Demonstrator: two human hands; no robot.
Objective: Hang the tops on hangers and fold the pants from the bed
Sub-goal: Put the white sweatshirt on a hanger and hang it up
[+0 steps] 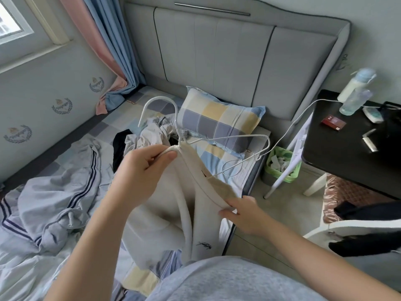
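Observation:
A cream sleeveless top point(165, 216) hangs in front of me over the bed's right edge. A white wire hanger point(238, 137) sits partly inside its neck, the hook pointing up and the right arm sticking out bare. My left hand point(143, 170) grips the top's left shoulder strap together with the hanger just below the hook. My right hand point(243, 213) pinches the top's right neckline edge, lower down. Grey pants with dark side stripes point(56, 198) lie crumpled on the bed at left. A pile of light and dark clothes point(143, 135) lies behind my left hand.
A checked pillow point(219, 120) leans on the grey headboard point(217, 53). A green bin point(282, 164) stands on the floor beside the bed. At right, a black table point(347, 148) carries bottles, a red box and a white cable. A chair with dark cloth point(364, 231) is at lower right.

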